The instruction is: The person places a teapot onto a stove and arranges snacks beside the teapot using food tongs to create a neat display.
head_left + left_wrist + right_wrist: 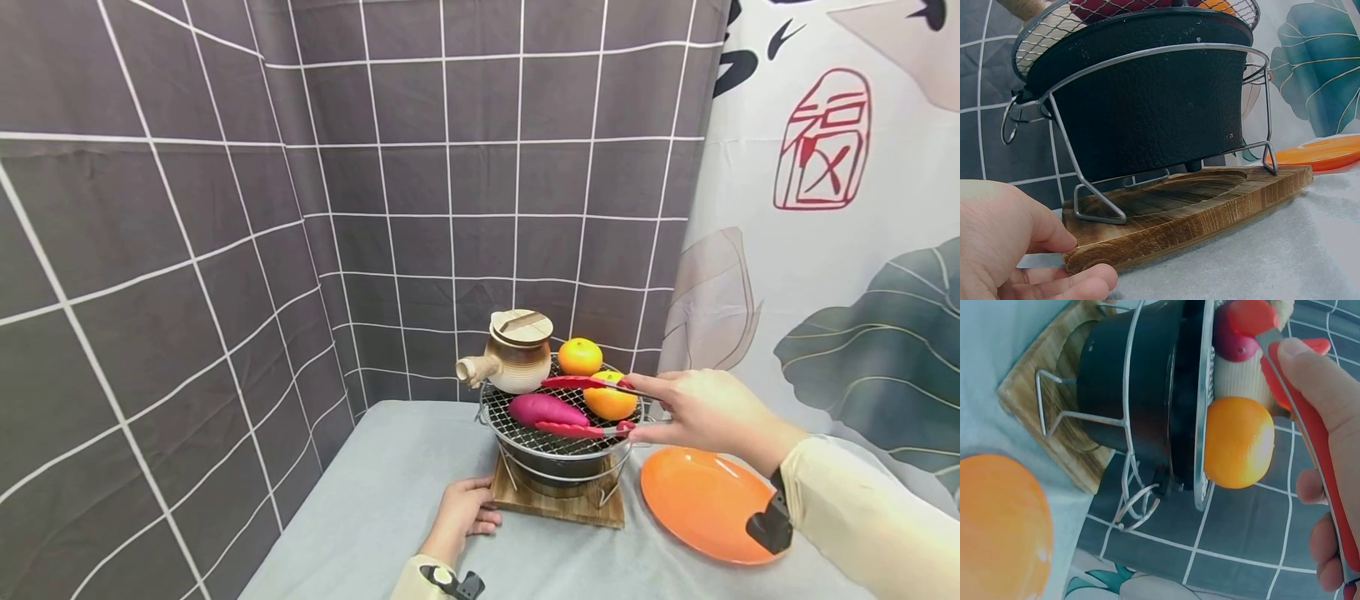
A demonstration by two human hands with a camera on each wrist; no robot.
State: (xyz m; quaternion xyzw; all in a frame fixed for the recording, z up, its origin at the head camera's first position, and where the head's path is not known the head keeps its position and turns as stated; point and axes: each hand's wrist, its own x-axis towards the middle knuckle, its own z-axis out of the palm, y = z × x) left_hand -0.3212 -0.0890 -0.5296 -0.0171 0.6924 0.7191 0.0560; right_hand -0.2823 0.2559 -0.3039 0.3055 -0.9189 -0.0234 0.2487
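Note:
My right hand [712, 412] grips red-tipped tongs [573, 382]. Their tips stand apart, one on each side of a purple sweet potato [542, 408] that lies on the wire grill [517, 434]. Whether the tips touch it, I cannot tell. On the same grill are a front orange [613, 403], partly behind the tongs, and a back orange [580, 357]. My left hand [459, 515] holds the left corner of a square wooden board [1210, 215], fingers curled at its edge. The black stove [1154, 112] stands on that board in a wire frame.
A clay teapot [517, 367] with a wooden lid and side handle sits at the grill's back left. To the right of the board, an orange plate [697, 500] lies on the grey cloth [390, 475]. Grid-patterned curtains [480, 183] hang behind and to the left.

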